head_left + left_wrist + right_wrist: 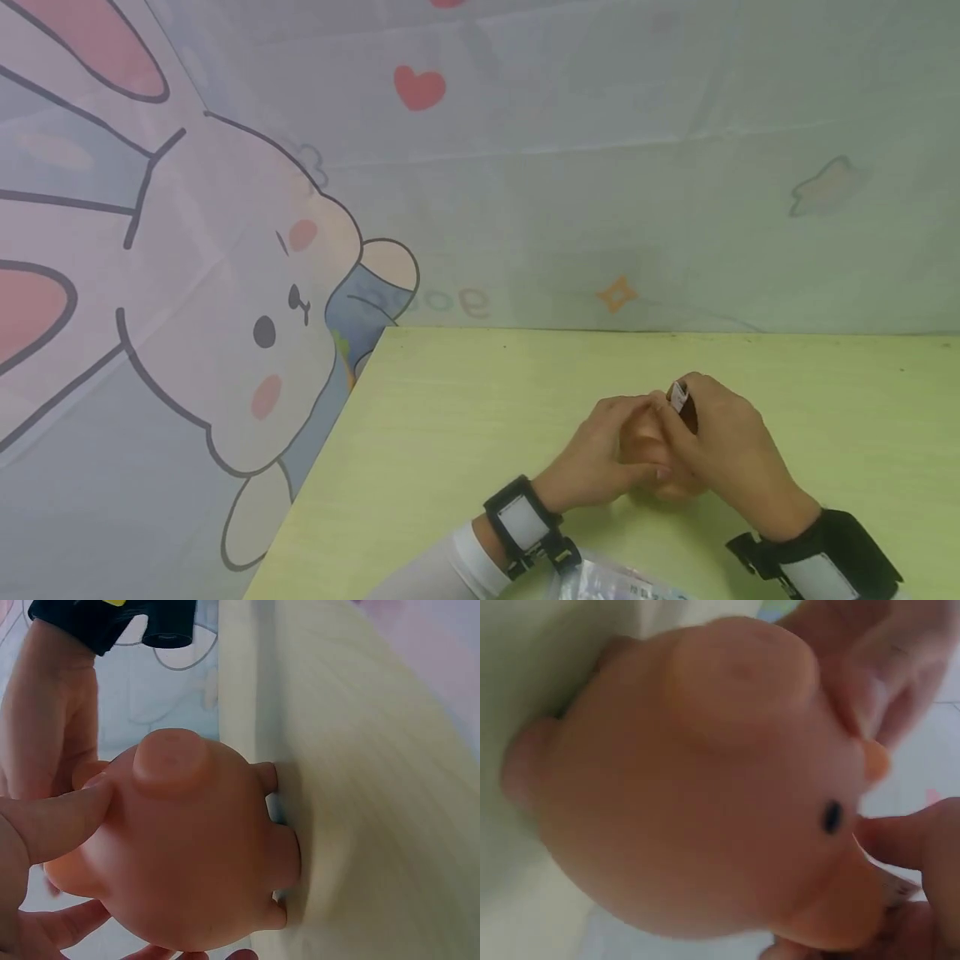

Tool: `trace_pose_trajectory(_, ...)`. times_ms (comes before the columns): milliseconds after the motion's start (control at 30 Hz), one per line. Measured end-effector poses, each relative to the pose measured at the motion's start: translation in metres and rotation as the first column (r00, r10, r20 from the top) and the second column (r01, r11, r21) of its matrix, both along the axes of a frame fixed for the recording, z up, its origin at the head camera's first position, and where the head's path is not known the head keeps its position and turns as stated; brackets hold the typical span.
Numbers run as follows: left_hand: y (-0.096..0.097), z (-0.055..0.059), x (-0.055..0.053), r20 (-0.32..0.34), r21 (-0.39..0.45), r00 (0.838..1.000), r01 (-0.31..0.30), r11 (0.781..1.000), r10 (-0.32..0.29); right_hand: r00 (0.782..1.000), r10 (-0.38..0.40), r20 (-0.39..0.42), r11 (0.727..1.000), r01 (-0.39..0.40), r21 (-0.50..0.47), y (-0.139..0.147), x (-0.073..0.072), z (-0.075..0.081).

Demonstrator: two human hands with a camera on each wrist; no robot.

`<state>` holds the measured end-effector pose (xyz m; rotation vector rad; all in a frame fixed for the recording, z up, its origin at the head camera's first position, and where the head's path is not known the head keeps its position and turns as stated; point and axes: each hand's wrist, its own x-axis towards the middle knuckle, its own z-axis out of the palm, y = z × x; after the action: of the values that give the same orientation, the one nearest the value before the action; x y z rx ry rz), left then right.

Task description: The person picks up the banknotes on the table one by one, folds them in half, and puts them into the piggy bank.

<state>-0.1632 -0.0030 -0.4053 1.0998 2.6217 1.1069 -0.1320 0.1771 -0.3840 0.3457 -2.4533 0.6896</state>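
At the counter, I am gripping a round, orange-pink pig figure with my left hand, its thumb pressing near the top of the body and its fingers curling around the other side. The pig is standing on its short feet on the counter, toward the right of the head view, with my two hands flanking it. My right hand is closing at the fingertips, pinching a small folded piece, whitish with dark markings, just above the pig's top; whether it is touching the pig, I cannot tell. The pig's snout is protruding below my hands, and one black eye is showing in the right wrist view, near an ear. I am wearing a black strap on my left wrist, over the edge of a white sleeve, and a matching device on my right. A clear plastic packet is lying at the near edge of view, while a cartoon rabbit is smiling from the backdrop behind.
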Motion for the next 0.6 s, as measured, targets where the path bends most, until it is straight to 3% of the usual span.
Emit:
trace_pose_trajectory(133,0.0,-0.001,0.0,-0.005,-0.002,1.0,0.001,1.0,-0.001,0.994,0.03,0.102,0.998,-0.025,-0.051,0.006,0.007,0.017)
trace_pose_trajectory(300,0.001,-0.001,-0.002,-0.006,0.01,1.0,0.011,1.0,-0.011,0.996,0.087,0.037,0.991,-0.082,-0.109,0.019,0.01,0.029)
trace_pose_trajectory(600,0.0,0.001,0.0,-0.01,0.012,1.0,0.022,1.0,-0.022,0.987,0.126,0.103,0.99,-0.117,-0.083,0.022,0.005,0.02)
